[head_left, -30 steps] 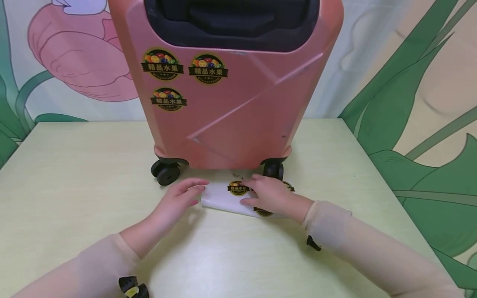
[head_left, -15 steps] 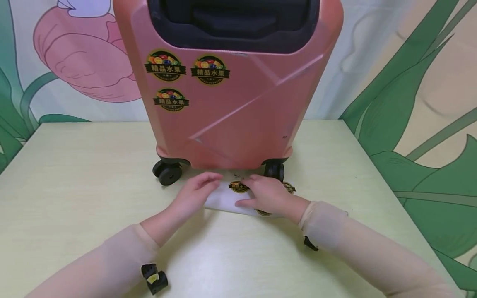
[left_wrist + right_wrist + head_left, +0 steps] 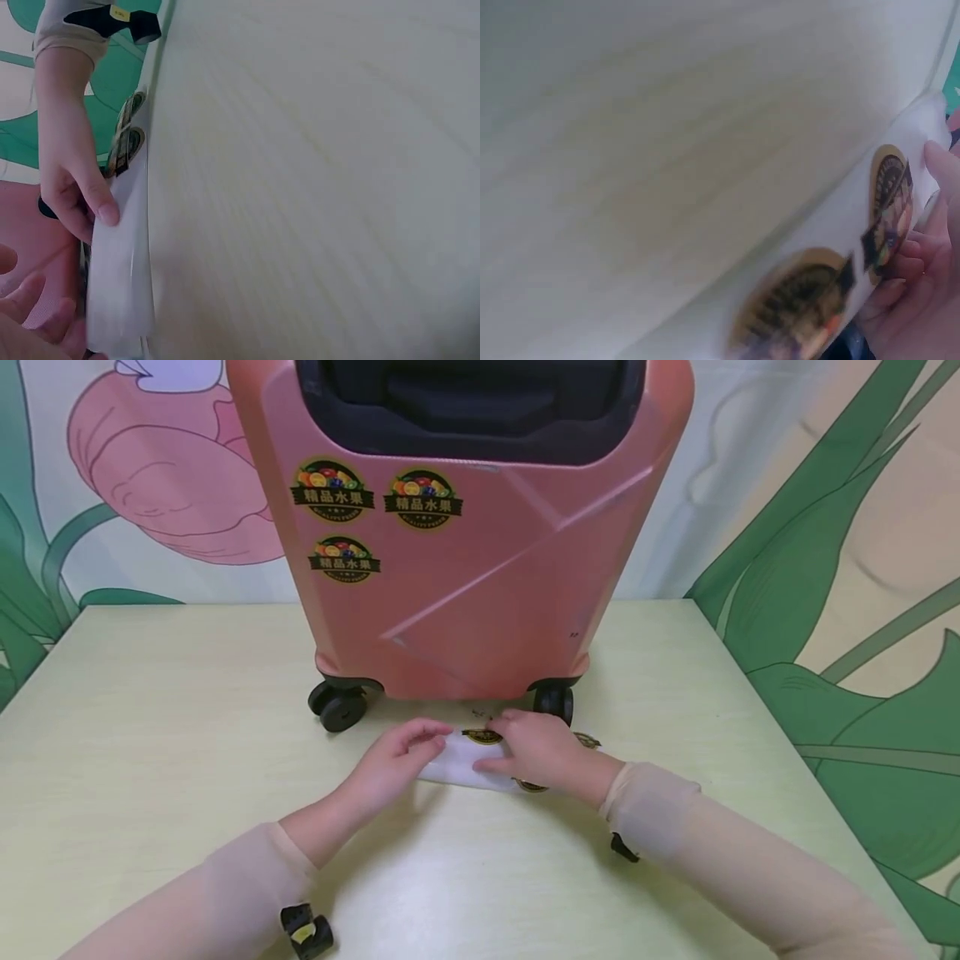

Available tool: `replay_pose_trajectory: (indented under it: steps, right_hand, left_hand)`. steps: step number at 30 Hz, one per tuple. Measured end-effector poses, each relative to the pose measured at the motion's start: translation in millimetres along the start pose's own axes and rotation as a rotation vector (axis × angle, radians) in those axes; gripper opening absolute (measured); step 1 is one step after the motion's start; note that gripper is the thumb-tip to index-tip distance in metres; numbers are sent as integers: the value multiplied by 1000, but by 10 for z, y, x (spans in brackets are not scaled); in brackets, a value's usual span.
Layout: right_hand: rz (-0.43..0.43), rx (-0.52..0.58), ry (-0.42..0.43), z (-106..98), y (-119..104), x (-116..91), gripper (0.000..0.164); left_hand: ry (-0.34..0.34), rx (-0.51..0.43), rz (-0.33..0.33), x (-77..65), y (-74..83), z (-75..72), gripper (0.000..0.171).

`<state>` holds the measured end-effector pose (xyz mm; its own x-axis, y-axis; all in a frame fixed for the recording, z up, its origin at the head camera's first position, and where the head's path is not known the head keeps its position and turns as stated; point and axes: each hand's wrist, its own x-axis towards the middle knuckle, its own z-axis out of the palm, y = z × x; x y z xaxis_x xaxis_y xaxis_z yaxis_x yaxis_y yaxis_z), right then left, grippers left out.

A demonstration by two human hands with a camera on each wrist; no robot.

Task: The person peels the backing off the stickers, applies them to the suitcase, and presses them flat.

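Note:
A white sticker sheet [image 3: 465, 767] with round black-and-gold fruit stickers lies in front of a pink suitcase [image 3: 465, 585]. My right hand [image 3: 543, 750] pinches the sheet, thumb on the near face and fingers behind, as the left wrist view also shows. Part of the sheet and its stickers is hidden under that hand. My left hand [image 3: 390, 762] is at the sheet's left end, fingers loosely bent; in the left wrist view its fingers [image 3: 30, 296] lie spread beside the sheet's edge. Two stickers [image 3: 889, 214] show large in the right wrist view.
The suitcase stands upright on the pale table [image 3: 150, 718], on black wheels [image 3: 341, 706]. Three fruit stickers [image 3: 333, 491] are on its upper left front. A cartoon-printed cloth [image 3: 172, 468] hangs behind, and green leaf shapes line the right side.
My left hand has moved right to the sheet's end. The sheet has tilted, so its stickers look flatter in the head view. My right hand keeps its hold almost in place.

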<state>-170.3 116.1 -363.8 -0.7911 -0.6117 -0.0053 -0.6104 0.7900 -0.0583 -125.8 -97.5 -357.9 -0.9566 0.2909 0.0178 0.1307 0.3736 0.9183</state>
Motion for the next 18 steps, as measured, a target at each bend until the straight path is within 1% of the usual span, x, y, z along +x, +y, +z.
replay_pose_trajectory:
  steps: [2, 4, 5, 6, 7, 8, 11, 13, 15, 16, 18]
  right_hand:
    - [-11, 14, 8, -19, -13, -28, 56]
    - [-40, 25, 16, -35, -40, -65, 53]
    - [-58, 26, 21, -41, -58, -86, 51]
    - [-78, 24, 27, -44, -77, -107, 50]
    - [-100, 14, 40, -50, -98, -127, 49]
    - [-123, 4, 52, -55, -120, -147, 48]
    - [-178, -39, 105, -77, -179, -200, 45]
    - [-202, -63, 146, -99, -208, -226, 43]
    - [-214, -73, 175, -122, -228, -247, 43]
    - [-219, -70, 183, -136, -235, -257, 44]
    - [-221, -59, 186, -159, -245, -271, 47]
  left_hand:
    - [24, 86, 21, -8, -2, -23, 32]
    - [36, 208, 45, 0, -8, -57, 36]
    - [24, 251, 50, 9, -8, -76, 39]
    - [1, 279, 42, 21, -9, -93, 42]
    - [-33, 302, 34, 33, -9, -113, 46]
    - [-73, 313, 10, 49, -13, -126, 49]
    - [-229, 264, -81, 78, -7, -154, 56]
    - [-316, 212, -121, 86, -11, -160, 52]
    - [-376, 143, -136, 88, -33, -155, 42]
    - [-394, 117, -129, 86, -45, -153, 36]
    - [-411, 46, -121, 83, -66, -148, 26]
